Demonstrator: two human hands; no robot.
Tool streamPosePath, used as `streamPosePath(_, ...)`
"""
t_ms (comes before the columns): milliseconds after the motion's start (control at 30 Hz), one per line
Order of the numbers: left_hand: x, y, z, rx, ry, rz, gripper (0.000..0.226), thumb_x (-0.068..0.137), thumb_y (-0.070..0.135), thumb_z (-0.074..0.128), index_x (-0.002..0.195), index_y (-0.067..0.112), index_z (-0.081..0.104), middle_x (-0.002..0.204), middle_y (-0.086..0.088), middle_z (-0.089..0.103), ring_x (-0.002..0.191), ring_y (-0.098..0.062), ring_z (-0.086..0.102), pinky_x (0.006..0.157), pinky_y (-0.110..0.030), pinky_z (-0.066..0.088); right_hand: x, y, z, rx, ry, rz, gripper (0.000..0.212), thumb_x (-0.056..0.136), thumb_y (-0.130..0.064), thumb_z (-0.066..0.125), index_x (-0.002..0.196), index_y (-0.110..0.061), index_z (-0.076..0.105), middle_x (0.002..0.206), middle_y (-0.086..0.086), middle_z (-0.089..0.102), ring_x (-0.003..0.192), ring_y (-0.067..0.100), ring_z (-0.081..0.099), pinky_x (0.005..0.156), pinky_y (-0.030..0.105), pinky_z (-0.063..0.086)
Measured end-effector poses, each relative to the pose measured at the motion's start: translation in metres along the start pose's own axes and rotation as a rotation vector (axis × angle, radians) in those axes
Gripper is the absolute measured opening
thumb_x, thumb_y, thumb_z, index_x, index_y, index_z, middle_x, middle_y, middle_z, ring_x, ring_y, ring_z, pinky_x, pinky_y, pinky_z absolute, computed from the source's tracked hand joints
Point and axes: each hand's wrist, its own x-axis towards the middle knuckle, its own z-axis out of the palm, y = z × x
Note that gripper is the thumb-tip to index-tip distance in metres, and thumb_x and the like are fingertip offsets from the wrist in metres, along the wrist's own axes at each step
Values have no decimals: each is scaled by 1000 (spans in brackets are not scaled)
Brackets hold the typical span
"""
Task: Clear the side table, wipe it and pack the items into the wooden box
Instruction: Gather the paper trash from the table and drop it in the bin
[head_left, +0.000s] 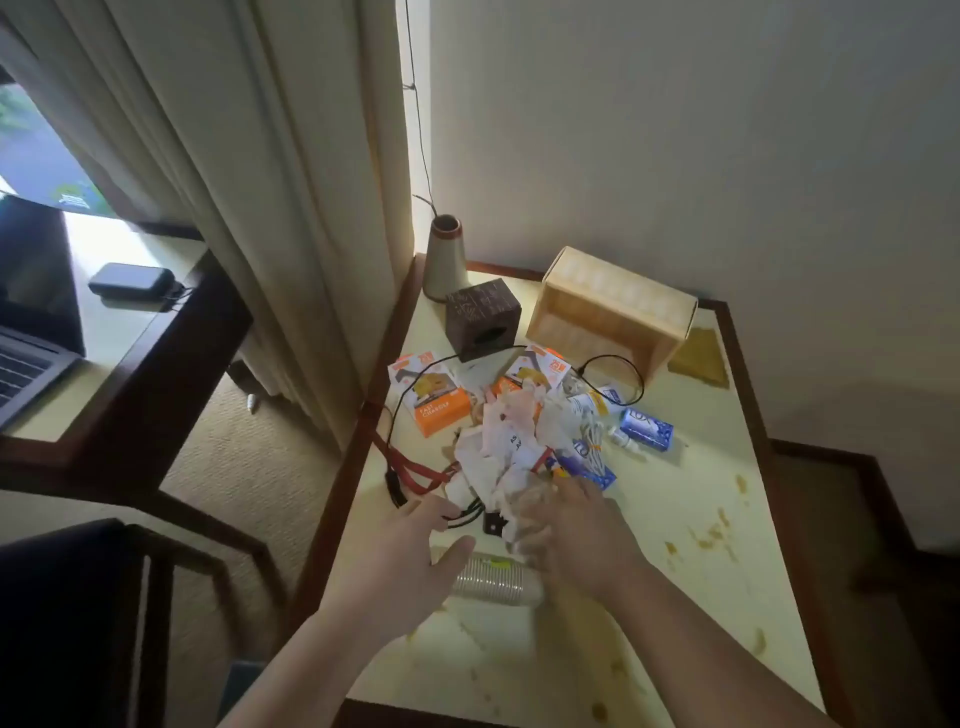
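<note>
The side table (717, 499) has a cream top with brown stains and a dark wood rim. A heap of crumpled white paper (506, 449) lies at its middle, among black and red cables (415, 467), two orange charger boxes (434, 400) and small blue boxes (647, 428). The light wooden box (613, 312) lies on its side at the back. My left hand (415, 545) hovers with fingers apart at the near left of the heap. My right hand (576, 530) rests on the heap's near edge; its grip is blurred. A clear ribbed plastic cup (493, 577) lies under my hands.
A dark brown cube (483, 317) and a cone-shaped vase (444, 257) stand at the back left corner. A yellow-brown cloth (698, 356) lies right of the wooden box. Curtains hang at the left, beyond them a desk with a laptop (31, 332).
</note>
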Motion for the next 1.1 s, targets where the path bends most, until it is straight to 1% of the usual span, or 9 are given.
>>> streamPosePath(67, 7, -4, 2, -1, -40, -15, 43, 96, 66, 55, 135, 49, 48, 125, 27, 56, 98, -3, 61, 82, -19, 50, 5, 3, 2, -84, -16, -18, 58, 97, -41, 59, 152, -42, 41, 165, -2, 26, 151, 31, 22, 113, 45, 35)
streamPosePath(133, 9, -7, 5, 7, -71, -18, 43, 96, 67, 54, 135, 51, 46, 124, 27, 55, 99, -5, 61, 80, -18, 49, 9, 8, 12, -114, -14, -44, 45, 99, -37, 55, 143, -43, 50, 169, -2, 18, 156, 34, 13, 117, 48, 29)
streamPosePath(300, 14, -5, 9, 57, -81, 27, 45, 97, 67, 53, 137, 48, 48, 125, 25, 58, 94, -3, 59, 73, -13, 43, 16, 16, 22, -121, -35, -20, 34, 95, -42, 59, 129, -39, 63, 171, 1, 15, 158, 35, 4, 122, 50, 18)
streamPosePath(400, 15, 0, 12, 89, -93, 70, 47, 98, 65, 53, 140, 45, 47, 129, 21, 58, 110, -4, 56, 84, -18, 47, 15, 21, 25, 18, 43, 36, 24, 89, -38, 68, 111, -43, 73, 168, -5, 26, 157, 31, 9, 121, 50, 21)
streamPosePath(567, 24, 12, 17, 119, -107, 117, 45, 100, 58, 53, 140, 39, 50, 126, 13, 59, 114, -11, 55, 91, -30, 53, -5, 24, 22, 364, 316, 189, 20, 84, -27, 82, 97, -43, 80, 153, -4, 49, 144, 29, 32, 110, 49, 36)
streamPosePath(700, 43, 23, 36, 172, -144, 115, 43, 101, 53, 54, 139, 33, 52, 128, 7, 59, 109, -17, 61, 88, -36, 57, -37, 23, 6, 595, 471, 284, 12, 88, -29, 80, 85, -38, 73, 142, -9, 53, 139, 16, 34, 108, 30, 30)
streamPosePath(900, 74, 47, 69, 417, -170, 114, 48, 103, 48, 52, 145, 26, 47, 143, -5, 49, 136, -27, 42, 102, -41, 51, -80, 30, -8, 795, 594, 359, 11, 91, -29, 77, 93, -39, 72, 127, -22, 57, 124, 0, 49, 98, 26, 41)
streamPosePath(1000, 87, 58, 85, 536, -196, 96, 54, 101, 49, 57, 149, 26, 47, 146, -8, 46, 138, -30, 40, 111, -44, 44, -92, 40, -5, 794, 608, 368, 9, 91, -31, 77, 95, -37, 71, 125, -19, 60, 120, 1, 55, 95, 22, 43)
streamPosePath(1100, 99, 60, 101, 605, -197, 62, 51, 99, 45, 62, 145, 27, 50, 145, -11, 43, 136, -32, 38, 107, -45, 46, -99, 48, 0, 788, 556, 367, 9, 93, -30, 76, 96, -37, 71, 124, -18, 61, 119, 1, 55, 98, 24, 45)
